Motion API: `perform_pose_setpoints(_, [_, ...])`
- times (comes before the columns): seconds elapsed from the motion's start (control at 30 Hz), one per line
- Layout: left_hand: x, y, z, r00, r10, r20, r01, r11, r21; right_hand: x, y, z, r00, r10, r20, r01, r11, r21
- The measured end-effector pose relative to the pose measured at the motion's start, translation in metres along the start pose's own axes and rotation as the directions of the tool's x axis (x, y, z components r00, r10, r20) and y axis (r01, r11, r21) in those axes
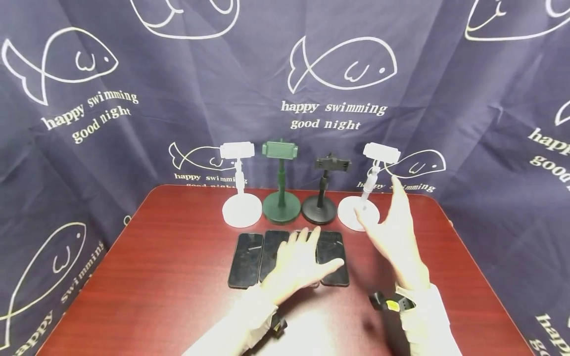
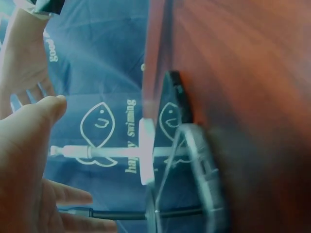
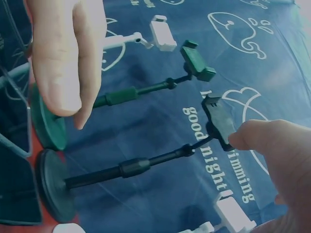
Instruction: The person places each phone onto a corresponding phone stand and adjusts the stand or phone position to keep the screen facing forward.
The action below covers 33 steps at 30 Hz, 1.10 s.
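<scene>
Over the row of phones, my left hand (image 1: 296, 264) hangs palm down with spread, straight fingers. It covers most of a clear-cased phone (image 2: 206, 170) in the row; whether it touches is unclear. A dark phone (image 1: 331, 244) shows beside its thumb, and another dark phone (image 1: 270, 247) lies partly behind its wrist. Farther left is one more dark phone (image 1: 246, 259). My right hand (image 1: 398, 232) is raised, thumb and fingers apart, in front of the right white phone stand (image 1: 382, 152). Nothing is visibly held, and contact with the stand cannot be told.
Along the back edge of the red-brown table (image 1: 160, 277) stand a left white phone stand (image 1: 242, 210), a green stand (image 1: 281, 207) and a black stand (image 1: 319, 211). A blue fish-print curtain (image 1: 249, 99) hangs close behind them.
</scene>
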<state>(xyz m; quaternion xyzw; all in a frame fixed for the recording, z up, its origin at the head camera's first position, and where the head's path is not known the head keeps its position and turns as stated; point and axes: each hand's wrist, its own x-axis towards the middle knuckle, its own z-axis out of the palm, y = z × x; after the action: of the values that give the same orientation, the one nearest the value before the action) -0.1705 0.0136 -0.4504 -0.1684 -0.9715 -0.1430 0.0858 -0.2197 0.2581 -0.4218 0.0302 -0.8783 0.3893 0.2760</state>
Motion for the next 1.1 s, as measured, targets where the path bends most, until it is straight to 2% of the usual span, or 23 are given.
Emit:
perform_pose_setpoints(0.03, [0.003,0.0,-0.002,1.0,-0.005,0.0,0.005,1.0,-0.005,-0.003,-0.038,-0.012,1.0,-0.015,-0.018,0.016,1.0,0.021])
perform_pose_setpoints(0.07, [0.007,0.001,-0.003,1.0,-0.011,-0.002,0.011,1.0,-0.008,-0.004,-0.065,-0.021,0.999,-0.032,-0.033,0.033,0.999,0.043])
perform_pose_setpoints(0.1, [0.011,0.001,-0.004,1.0,-0.017,-0.003,0.017,1.0,-0.013,-0.005,-0.089,-0.028,1.0,-0.011,-0.027,0.012,0.998,0.058])
perform_pose_setpoints(0.17, [0.019,0.003,-0.007,1.0,-0.018,-0.009,0.017,1.0,-0.025,-0.002,-0.104,-0.03,0.998,-0.031,-0.053,0.034,0.997,0.072])
perform_pose_setpoints(0.27, [0.03,0.008,-0.011,1.0,-0.008,-0.015,0.008,0.999,-0.04,0.01,-0.093,-0.028,0.996,-0.044,-0.076,0.049,0.997,0.065])
perform_pose_setpoints(0.37, [0.039,0.011,-0.017,0.999,0.015,-0.028,-0.017,0.999,-0.041,0.023,-0.08,-0.03,0.995,-0.016,-0.1,0.022,0.998,0.051])
perform_pose_setpoints(0.53, [0.053,0.014,-0.026,0.997,0.058,-0.053,-0.058,0.998,-0.005,0.042,-0.087,-0.046,0.991,0.033,-0.131,-0.029,0.999,0.033])
perform_pose_setpoints(0.63, [0.058,0.016,-0.029,0.996,0.075,-0.038,-0.074,0.997,0.02,0.052,-0.089,-0.054,0.992,0.018,-0.123,-0.019,1.0,-0.007])
perform_pose_setpoints(0.87, [0.067,0.026,-0.021,0.994,0.105,-0.01,-0.104,0.993,0.05,0.07,-0.082,-0.06,0.998,-0.03,-0.054,0.025,0.996,-0.087])
perform_pose_setpoints(1.1, [0.085,0.047,-0.011,0.992,0.128,0.01,-0.128,0.986,0.106,0.086,-0.068,-0.057,1.0,-0.009,-0.007,0.008,0.992,-0.129])
